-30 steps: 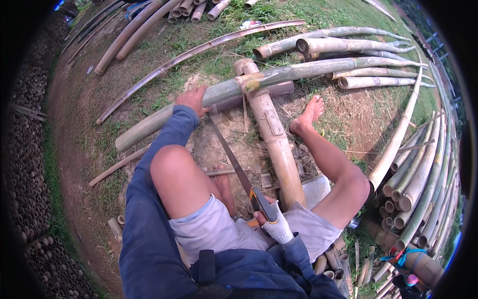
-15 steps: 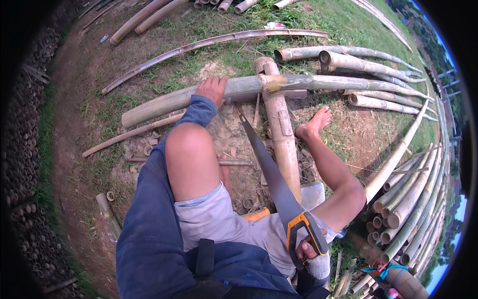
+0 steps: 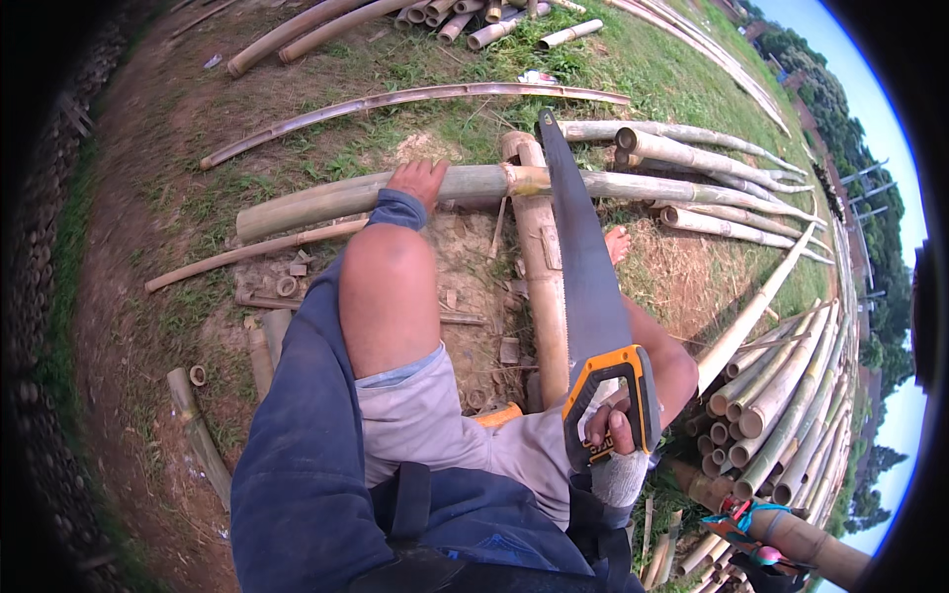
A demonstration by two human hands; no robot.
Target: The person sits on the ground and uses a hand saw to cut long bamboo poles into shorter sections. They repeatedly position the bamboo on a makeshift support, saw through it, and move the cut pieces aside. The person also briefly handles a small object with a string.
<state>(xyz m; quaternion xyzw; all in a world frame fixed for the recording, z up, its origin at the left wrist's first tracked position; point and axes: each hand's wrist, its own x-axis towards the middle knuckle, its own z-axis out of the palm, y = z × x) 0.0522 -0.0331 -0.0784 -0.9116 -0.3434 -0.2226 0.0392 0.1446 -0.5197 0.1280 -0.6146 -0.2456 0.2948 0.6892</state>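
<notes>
My left hand (image 3: 419, 184) lies over a thick greenish bamboo pole (image 3: 306, 211), its fingers curled across the top and gripping it. That pole rests across an upright-looking bamboo support (image 3: 540, 282) in front of me. In my right hand (image 3: 611, 433), which wears a pale glove with bare fingertips, is a handsaw (image 3: 585, 272) with a black and orange handle. The blade points away from me. Its tip reaches past the pole, to the right of the support, and whether the teeth touch the bamboo I cannot tell.
A split bamboo strip (image 3: 415, 100) and a thin pole (image 3: 257, 255) lie on the ground. Several poles are stacked at the right (image 3: 766, 405) and far right (image 3: 692, 148). Bamboo offcuts (image 3: 287, 286) lie beside my knee. An orange object (image 3: 497, 414) sits between my legs.
The saw has risen and swung forward to the right, its tip now beyond the pole instead of below it. My left hand stays on the pole. The view has shifted slightly.
</notes>
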